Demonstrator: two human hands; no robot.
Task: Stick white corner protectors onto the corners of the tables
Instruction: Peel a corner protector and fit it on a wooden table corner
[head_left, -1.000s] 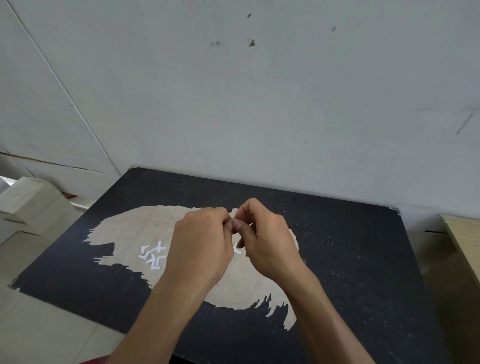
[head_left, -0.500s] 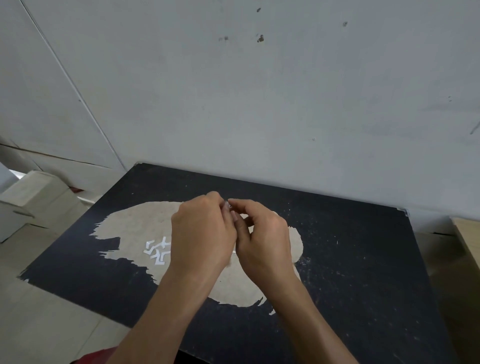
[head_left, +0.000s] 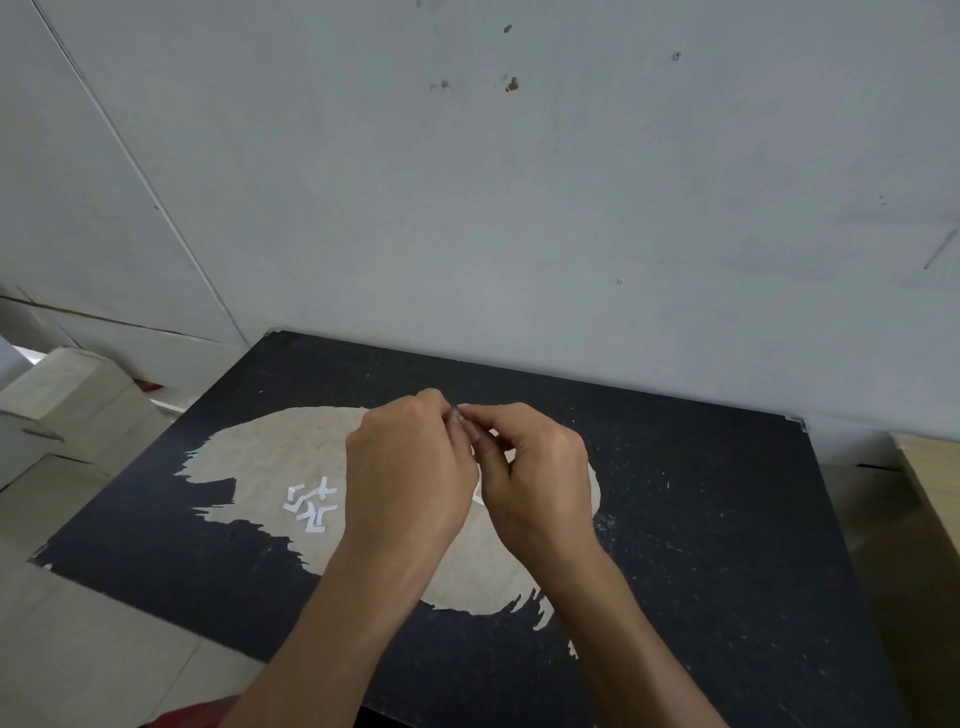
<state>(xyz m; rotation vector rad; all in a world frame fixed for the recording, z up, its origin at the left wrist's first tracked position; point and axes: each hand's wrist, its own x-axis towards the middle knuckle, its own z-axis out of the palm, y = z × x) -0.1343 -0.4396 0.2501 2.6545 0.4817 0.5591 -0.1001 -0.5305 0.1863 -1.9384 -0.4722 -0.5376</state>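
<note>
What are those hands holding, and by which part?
The left hand and right hand pinch one tiny thing between them; it is too hidden to tell which part.

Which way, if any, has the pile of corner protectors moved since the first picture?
No. The pile of corner protectors stays on the left of the worn tan patch; only the camera shifted.

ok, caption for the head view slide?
Left hand and right hand pinch a small, mostly hidden piece above a worn black tabletop; loose white L-shaped corner protectors lie to their left.
</note>
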